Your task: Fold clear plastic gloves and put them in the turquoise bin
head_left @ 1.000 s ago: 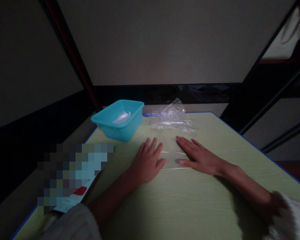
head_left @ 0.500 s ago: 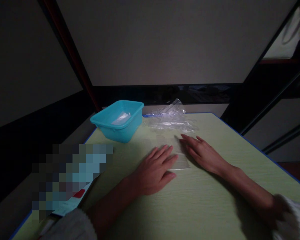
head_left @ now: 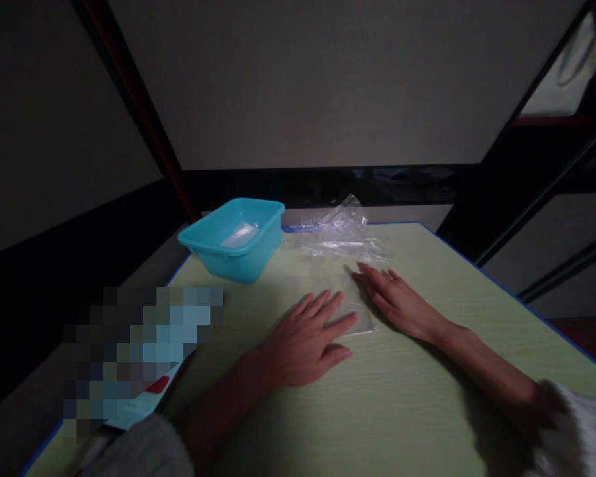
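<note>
A clear plastic bag [head_left: 363,323] lies flat on the pale green tabletop. Spread over its left part is my left hand [head_left: 310,341], palm down with the fingers apart. My right hand [head_left: 390,298] rests at the bag's right edge, its fingers stretched out and pointing left. Neither hand has anything in its grip. Just beyond the fingertips sits a crumpled heap of clear plastic bags [head_left: 340,235]. The left part of the flat bag is partly hidden under my left hand.
A turquoise plastic basin [head_left: 243,255] stands at the back left, with a folded clear packet [head_left: 241,234] inside. A device with a bright, blurred-out screen [head_left: 139,407] lies on the left. The blue-edged table [head_left: 402,411] meets a cabinet panel [head_left: 318,86] behind.
My left fingers have spread slightly wider over the bag. My right hand has shifted very slightly left and away from me. The basin and the heap of bags stay where they were.
</note>
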A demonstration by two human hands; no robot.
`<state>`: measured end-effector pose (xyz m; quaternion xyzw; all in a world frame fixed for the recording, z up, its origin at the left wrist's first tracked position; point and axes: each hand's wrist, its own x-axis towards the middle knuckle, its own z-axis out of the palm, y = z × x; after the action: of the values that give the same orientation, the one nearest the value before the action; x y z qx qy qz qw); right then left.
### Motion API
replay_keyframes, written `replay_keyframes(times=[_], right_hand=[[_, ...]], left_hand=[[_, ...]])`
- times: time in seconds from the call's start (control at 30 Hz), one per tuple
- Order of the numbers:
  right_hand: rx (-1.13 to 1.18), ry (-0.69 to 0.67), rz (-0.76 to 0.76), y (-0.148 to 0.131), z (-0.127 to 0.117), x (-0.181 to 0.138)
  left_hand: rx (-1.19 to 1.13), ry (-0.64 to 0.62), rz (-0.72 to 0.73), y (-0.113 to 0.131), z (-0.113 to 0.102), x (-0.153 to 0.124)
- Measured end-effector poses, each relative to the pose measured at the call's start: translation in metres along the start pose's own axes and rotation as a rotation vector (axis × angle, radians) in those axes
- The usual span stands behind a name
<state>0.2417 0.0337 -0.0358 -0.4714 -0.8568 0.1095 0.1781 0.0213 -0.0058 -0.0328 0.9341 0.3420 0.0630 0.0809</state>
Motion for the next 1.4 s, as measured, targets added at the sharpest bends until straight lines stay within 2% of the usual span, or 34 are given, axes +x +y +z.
replay_keyframes(times=[0.27, 0.43, 0.63, 0.8, 1.0, 1.4], right_hand=[[-0.033, -0.016, 0.021, -0.002, -0.001, 0.001], [-0.022, 0.045, -0.093, 0.0, -0.008, 0.001], [0.043, -0.014, -0.142, 0.005, -0.011, 0.0], [0.116, -0.092, -0.144, 0.005, -0.011, -0.001], [0.133, -0.113, -0.144, 0.004, -0.012, -0.001], [0.15, -0.094, -0.156, 0.003, -0.013, 0.0]], left_hand=[[0.001, -0.002, -0.004, 0.0, 0.001, 0.0], [-0.007, 0.064, -0.026, -0.001, 0.0, 0.0], [0.026, 0.168, -0.229, -0.012, -0.004, -0.001], [0.052, 0.133, -0.348, -0.017, -0.003, -0.002], [0.043, 0.086, -0.363, -0.015, -0.001, -0.001], [0.041, 0.075, -0.379, -0.017, 0.0, -0.002]])
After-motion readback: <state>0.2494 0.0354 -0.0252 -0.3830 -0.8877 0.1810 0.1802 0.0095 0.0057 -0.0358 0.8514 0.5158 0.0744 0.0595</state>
